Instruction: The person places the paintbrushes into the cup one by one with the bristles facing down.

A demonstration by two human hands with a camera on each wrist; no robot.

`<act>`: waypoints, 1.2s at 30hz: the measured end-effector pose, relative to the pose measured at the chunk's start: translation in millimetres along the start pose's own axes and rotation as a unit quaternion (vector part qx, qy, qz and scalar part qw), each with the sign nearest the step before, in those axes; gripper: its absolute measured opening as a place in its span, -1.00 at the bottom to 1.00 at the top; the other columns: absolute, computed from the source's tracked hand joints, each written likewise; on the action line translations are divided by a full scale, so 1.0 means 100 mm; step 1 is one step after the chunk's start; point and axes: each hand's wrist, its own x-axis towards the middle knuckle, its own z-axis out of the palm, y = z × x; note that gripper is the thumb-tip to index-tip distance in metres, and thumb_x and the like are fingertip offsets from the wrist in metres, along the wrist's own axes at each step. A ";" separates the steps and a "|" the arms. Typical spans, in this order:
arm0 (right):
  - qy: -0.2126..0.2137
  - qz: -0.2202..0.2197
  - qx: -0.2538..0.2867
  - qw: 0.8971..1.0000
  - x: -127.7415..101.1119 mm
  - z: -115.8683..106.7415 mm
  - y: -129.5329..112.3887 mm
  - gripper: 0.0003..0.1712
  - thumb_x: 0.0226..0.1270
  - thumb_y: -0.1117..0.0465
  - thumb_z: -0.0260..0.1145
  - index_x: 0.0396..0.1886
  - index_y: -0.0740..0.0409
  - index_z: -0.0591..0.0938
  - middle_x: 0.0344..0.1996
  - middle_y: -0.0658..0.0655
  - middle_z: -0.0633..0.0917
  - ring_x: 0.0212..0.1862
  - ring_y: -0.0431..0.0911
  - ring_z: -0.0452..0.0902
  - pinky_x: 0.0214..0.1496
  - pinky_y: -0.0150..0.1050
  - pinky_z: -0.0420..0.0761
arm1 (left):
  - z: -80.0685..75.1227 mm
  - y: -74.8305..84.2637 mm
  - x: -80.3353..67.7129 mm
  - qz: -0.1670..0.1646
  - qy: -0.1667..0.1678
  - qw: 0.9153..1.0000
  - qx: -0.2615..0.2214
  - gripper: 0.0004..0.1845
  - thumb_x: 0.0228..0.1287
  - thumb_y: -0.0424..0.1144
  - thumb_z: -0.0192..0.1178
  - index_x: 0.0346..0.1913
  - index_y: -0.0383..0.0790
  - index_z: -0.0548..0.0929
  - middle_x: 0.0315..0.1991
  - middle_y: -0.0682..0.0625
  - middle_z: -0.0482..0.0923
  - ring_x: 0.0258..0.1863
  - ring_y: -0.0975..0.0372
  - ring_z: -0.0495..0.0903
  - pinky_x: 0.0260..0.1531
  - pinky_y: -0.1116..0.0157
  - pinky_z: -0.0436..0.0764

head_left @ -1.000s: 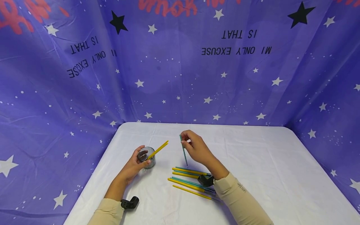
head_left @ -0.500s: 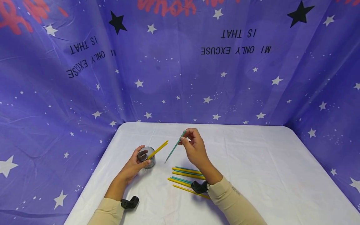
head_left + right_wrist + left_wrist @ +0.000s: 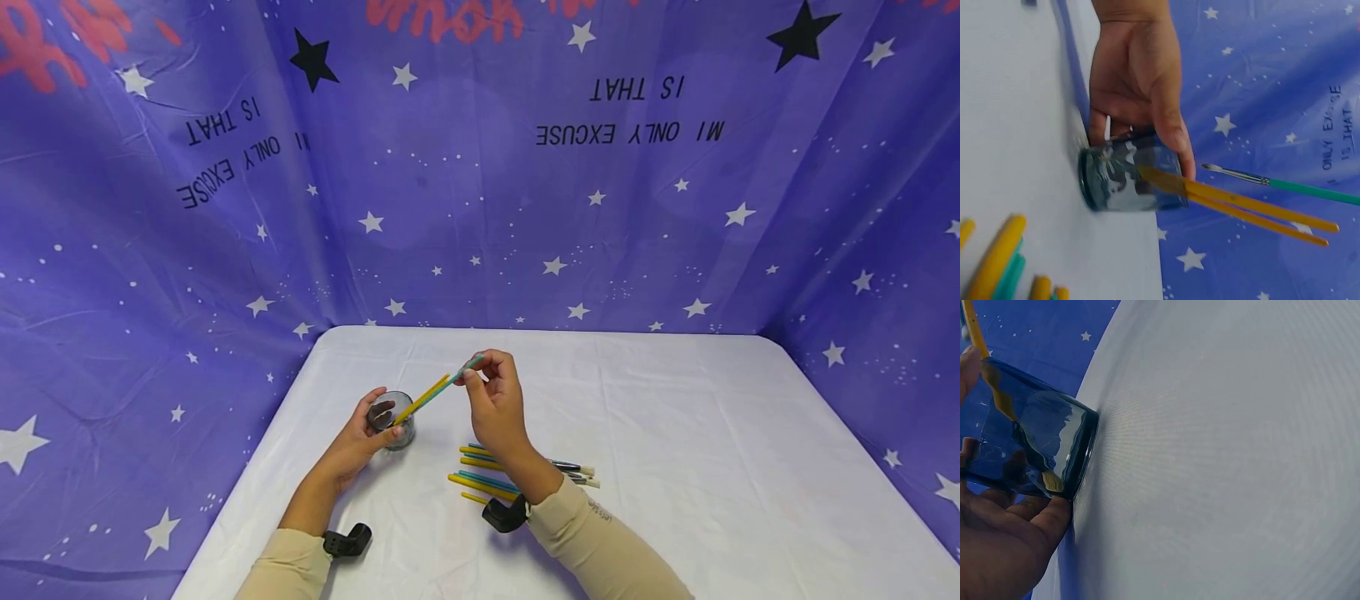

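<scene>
On the left side of the white table (image 3: 675, 417), the left hand (image 3: 358, 442) is wrapped round a small dark glass (image 3: 395, 421), thumb on one side and fingers curled about the far wall; the glass stands upright on the cloth, and from the left wrist its base sits flat against the tabletop with the palm pressed close beside it. Yellow brushes (image 3: 422, 398) lean out of the glass, slanting up and to the right — the right wrist view shows two yellow handles (image 3: 1254, 212) side by side in it.

Just right of the glass, the right hand (image 3: 491, 400) is raised above the table, fingertips pinching the upper end of a teal brush (image 3: 450, 382); the brush slopes down and leftward toward the mouth of the glass, lying almost along the yellow ones. In the right wrist view its bristle tip (image 3: 1210, 167) hangs just outside the rim, near the left thumb, not yet inside; whether it touches the yellow handles I cannot tell.

Below the right hand, a loose row of yellow and teal brushes (image 3: 487, 475) lies flat on the cloth, partly hidden by the forearm, with their bristle ends (image 3: 581, 475) poking out on the right. Both arms wear beige sleeves (image 3: 600, 542) and a black wrist mount (image 3: 347, 542) each; behind the table hangs a purple star-print backdrop (image 3: 187, 275).
</scene>
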 end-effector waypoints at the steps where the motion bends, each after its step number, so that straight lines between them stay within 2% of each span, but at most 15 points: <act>1: 0.001 0.001 -0.001 1.000 -0.01 0.02 0.01 -0.81 0.51 0.47 0.07 -0.02 0.47 0.28 -0.16 0.32 0.42 -0.16 -0.08 0.52 -0.03 -0.26 0.61 | 0.00 0.00 0.00 0.001 -0.002 1.000 -0.002 -0.10 0.35 -0.41 0.25 0.56 -0.14 -0.10 0.49 -0.30 0.06 0.46 -0.12 0.09 0.05 0.47 0.40; 13: 0.011 0.041 0.008 0.999 -0.16 0.15 0.22 -0.81 0.50 0.48 0.09 -0.02 0.49 0.30 -0.14 0.41 0.41 -0.16 -0.03 0.51 -0.06 -0.25 0.62 | 0.00 -0.02 0.03 0.010 -0.008 1.000 -0.009 -0.09 0.35 -0.41 0.25 0.56 -0.17 -0.12 0.45 -0.35 0.08 0.44 -0.14 0.10 0.03 0.47 0.42; 17: 0.011 0.067 -0.001 0.998 -0.19 0.19 0.22 -0.81 0.49 0.50 0.09 -0.01 0.49 0.31 -0.12 0.42 0.42 -0.14 0.15 0.51 -0.05 -0.21 0.63 | 0.00 -0.03 0.03 0.011 -0.008 1.000 -0.012 -0.09 0.36 -0.41 0.25 0.56 -0.17 -0.12 0.46 -0.35 0.08 0.42 -0.11 0.14 0.04 0.45 0.42; 23: 0.008 0.115 -0.010 0.993 -0.23 0.21 0.31 -0.82 0.46 0.55 0.07 -0.02 0.48 0.33 -0.14 0.39 0.45 -0.08 0.24 0.52 -0.05 -0.25 0.63 | 0.00 -0.03 0.02 0.008 -0.004 1.000 -0.009 -0.10 0.36 -0.41 0.24 0.56 -0.16 -0.11 0.46 -0.33 0.09 0.43 -0.10 0.14 0.05 0.45 0.42; 26: -0.004 0.141 -0.026 0.990 -0.20 0.22 0.23 -0.82 0.44 0.58 0.05 -0.03 0.52 0.33 -0.16 0.40 0.46 -0.05 0.33 0.51 -0.04 -0.25 0.62 | 0.00 -0.03 0.02 0.009 -0.004 1.000 -0.010 -0.10 0.36 -0.41 0.25 0.56 -0.16 -0.11 0.46 -0.32 0.09 0.43 -0.09 0.14 0.05 0.46 0.41; 29: -0.025 0.160 -0.068 0.984 -0.19 0.22 0.19 -0.81 0.44 0.55 0.07 -0.02 0.52 0.35 -0.16 0.38 0.48 -0.08 0.25 0.55 -0.06 -0.27 0.62 | 0.00 -0.03 0.01 0.012 -0.004 1.000 -0.011 -0.09 0.35 -0.42 0.24 0.56 -0.16 -0.11 0.46 -0.31 0.09 0.42 -0.08 0.15 0.05 0.46 0.42; 33: -0.044 0.190 -0.114 0.974 -0.23 0.16 0.33 -0.79 0.46 0.46 0.14 0.01 0.42 0.39 -0.12 0.36 0.53 -0.07 0.07 0.55 -0.10 -0.32 0.60 | 0.00 -0.03 0.01 0.015 -0.003 1.000 -0.015 -0.10 0.35 -0.44 0.23 0.56 -0.17 -0.11 0.46 -0.32 0.10 0.43 -0.10 0.12 0.04 0.48 0.41; 36: -0.060 0.203 -0.140 0.967 -0.25 0.09 0.44 -0.81 0.46 0.39 0.20 -0.02 0.31 0.44 -0.09 0.30 0.57 -0.01 0.02 0.55 -0.10 -0.32 0.58 | -0.01 -0.03 0.01 0.014 -0.002 1.000 -0.016 -0.10 0.35 -0.44 0.24 0.56 -0.17 -0.11 0.46 -0.32 0.10 0.43 -0.10 0.12 0.04 0.48 0.41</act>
